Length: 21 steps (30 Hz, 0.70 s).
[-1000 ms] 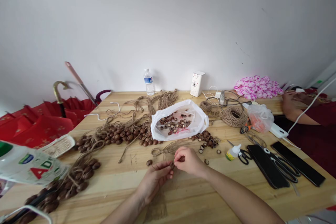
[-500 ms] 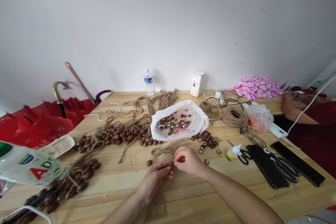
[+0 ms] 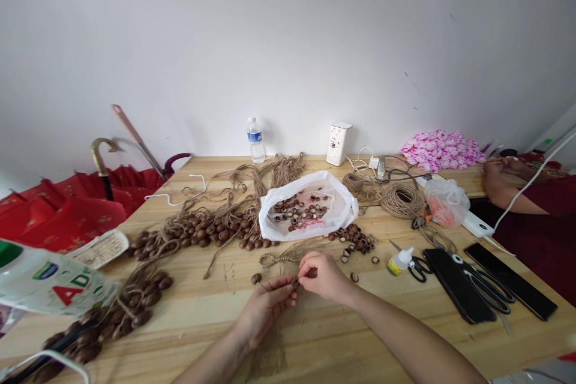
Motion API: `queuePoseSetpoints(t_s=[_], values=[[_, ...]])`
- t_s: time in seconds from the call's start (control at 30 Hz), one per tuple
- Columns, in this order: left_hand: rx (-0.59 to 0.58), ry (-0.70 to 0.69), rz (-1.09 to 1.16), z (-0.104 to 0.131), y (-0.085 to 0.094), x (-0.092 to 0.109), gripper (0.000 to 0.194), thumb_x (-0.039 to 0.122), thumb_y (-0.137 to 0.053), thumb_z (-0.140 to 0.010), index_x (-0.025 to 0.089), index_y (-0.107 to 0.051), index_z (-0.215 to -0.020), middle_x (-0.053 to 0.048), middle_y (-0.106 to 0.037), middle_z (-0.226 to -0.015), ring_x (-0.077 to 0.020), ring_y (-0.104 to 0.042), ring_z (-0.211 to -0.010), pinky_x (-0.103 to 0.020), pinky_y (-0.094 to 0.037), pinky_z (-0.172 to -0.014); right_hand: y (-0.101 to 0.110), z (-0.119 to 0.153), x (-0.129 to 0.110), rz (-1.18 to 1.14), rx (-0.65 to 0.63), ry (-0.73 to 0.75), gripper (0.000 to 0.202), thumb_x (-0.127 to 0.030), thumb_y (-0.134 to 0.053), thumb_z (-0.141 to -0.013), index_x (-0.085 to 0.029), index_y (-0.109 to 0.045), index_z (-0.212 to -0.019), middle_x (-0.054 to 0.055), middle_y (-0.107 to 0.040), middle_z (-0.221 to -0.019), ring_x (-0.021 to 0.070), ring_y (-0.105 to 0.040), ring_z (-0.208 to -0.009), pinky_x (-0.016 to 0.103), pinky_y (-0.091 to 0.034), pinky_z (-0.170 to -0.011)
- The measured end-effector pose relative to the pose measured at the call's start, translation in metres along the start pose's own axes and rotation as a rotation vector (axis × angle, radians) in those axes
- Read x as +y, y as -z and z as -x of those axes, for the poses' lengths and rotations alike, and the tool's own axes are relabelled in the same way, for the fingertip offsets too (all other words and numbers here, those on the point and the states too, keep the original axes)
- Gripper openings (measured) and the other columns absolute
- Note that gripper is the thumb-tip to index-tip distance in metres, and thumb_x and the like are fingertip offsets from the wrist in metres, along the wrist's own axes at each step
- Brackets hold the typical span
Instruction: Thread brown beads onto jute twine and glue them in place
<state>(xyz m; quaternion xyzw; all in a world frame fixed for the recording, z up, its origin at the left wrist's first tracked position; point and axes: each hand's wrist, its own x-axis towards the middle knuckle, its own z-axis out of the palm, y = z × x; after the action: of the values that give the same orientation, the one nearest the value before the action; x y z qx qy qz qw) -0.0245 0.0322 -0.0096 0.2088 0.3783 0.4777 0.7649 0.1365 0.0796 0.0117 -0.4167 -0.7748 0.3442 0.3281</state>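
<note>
Over the near middle of the table, my left hand (image 3: 269, 305) is closed around a small brown nut shell (image 3: 294, 284), mostly covered by the fingers. My right hand (image 3: 326, 279) meets it there, its thumb and fingertips pinched together at the shell. What the right fingertips pinch is too small to make out. Just beyond both hands lies a braided twine loop (image 3: 279, 258) with loose strands. One round brown nut (image 3: 256, 278) rests left of my fingers. A white plastic bag (image 3: 310, 233) with cut shell pieces inside stands open behind them.
Nuts strung on twine (image 3: 198, 234) spread to the left. Right of my hands are a glue bottle (image 3: 398, 262), scissors (image 3: 483, 282), a black phone (image 3: 454, 288) and a twine coil (image 3: 402, 200). A water bottle (image 3: 255, 141) stands behind. Another person's hand (image 3: 497, 180) is at far right.
</note>
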Motion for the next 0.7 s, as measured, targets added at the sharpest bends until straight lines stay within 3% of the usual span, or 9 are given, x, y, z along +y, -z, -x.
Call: queuePoseSetpoints(t_s=[0.7], values=[[0.017, 0.007, -0.012, 0.0028, -0.0041, 0.0034, 0.02, 0.01, -0.078, -0.057, 0.008, -0.073, -0.076, -0.009, -0.071, -0.069, -0.0119, -0.06, -0.058, -0.023, -0.046, -0.06, -0.0019, 0.0017, 0.0018, 0.005, -0.007, -0.009, 0.015, -0.002, -0.063, -0.063, -0.017, -0.065, -0.06, 0.003, -0.064, -0.079, 0.0136, -0.061, -0.071, 0.022, -0.047, -0.065]])
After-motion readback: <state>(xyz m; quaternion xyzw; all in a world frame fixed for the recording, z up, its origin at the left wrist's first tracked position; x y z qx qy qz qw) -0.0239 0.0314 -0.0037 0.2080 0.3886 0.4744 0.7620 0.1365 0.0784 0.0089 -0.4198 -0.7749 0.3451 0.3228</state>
